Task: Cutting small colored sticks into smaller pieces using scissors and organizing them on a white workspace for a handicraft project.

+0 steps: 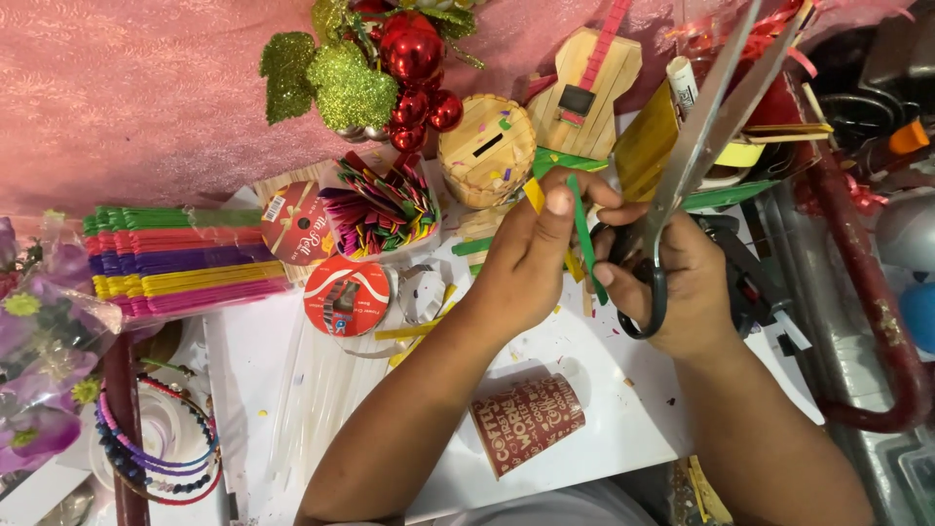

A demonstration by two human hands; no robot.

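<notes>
Scissors (696,146) sit clamped in the right hand (682,282), blades up and slightly parted, near the white board's (604,390) far edge. The left hand (531,258) pinches a green craft stick (584,234) just beside them, a yellow stick (536,195) behind its fingers.

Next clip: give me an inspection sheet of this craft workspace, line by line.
Surface: white board, flecked with paper scraps.
Job's things: green stick and yellow stick in left hand; scissors in right hand, blades open.
Clutter: coloured stick packs, round red tin, brown paper cup, stick-built money box, stick guitar, red baubles, bead bangles.
Hands: both gripping.
Cables: nothing seen.
Surroundings: pink cloth.
</notes>
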